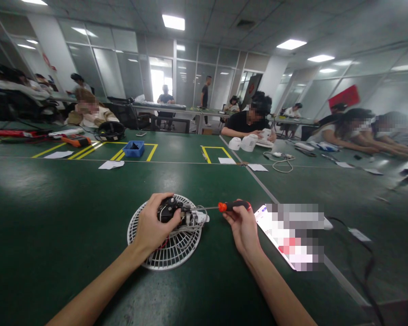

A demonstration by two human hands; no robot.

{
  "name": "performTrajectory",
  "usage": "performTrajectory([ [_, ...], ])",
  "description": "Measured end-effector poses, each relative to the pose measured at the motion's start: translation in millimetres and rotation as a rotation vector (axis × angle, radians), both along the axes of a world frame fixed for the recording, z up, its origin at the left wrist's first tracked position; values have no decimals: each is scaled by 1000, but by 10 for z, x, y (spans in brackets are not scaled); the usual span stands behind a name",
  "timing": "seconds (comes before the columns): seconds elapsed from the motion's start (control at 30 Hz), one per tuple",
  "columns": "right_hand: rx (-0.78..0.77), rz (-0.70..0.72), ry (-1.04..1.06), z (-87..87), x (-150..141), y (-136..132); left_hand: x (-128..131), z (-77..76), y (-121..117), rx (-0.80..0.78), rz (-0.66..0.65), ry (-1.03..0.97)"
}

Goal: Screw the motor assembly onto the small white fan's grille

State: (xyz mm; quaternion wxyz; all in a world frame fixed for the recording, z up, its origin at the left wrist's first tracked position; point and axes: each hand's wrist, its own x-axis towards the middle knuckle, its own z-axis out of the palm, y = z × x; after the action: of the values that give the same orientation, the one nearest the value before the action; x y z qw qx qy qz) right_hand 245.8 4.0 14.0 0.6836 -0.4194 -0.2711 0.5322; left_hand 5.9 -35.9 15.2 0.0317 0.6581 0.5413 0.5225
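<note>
A white round fan grille (168, 251) lies flat on the green table (54, 217) in front of me. On top of it sits a small black and white motor assembly (182, 215) with wires. My left hand (153, 224) is closed around the black end of that assembly. My right hand (241, 226) grips a screwdriver with an orange and black handle (233, 206). Its thin shaft points left and its tip touches the white end of the assembly.
A flat blurred item (292, 235) lies just right of my right hand. A blue tray (133, 148), white paper slips and yellow tape marks sit farther back. A person (248, 122) across the table handles white fan parts. More people sit at the left and right.
</note>
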Motion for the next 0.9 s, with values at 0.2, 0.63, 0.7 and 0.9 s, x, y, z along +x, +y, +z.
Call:
performTrajectory([
  [0.2, 19, -55, -85, 6, -21, 0, 4, -11, 3, -2, 11, 0],
  [0.63, 27, -31, -118, 22, -6, -12, -4, -6, -1, 7, 12, 12],
  [0.7, 19, -9, -88, 19, -6, -14, -5, -12, -3, 5, 10, 14],
  [0.9, -10, 40, -63, -9, -20, -12, -7, -10, -5, 32, 16, 57],
])
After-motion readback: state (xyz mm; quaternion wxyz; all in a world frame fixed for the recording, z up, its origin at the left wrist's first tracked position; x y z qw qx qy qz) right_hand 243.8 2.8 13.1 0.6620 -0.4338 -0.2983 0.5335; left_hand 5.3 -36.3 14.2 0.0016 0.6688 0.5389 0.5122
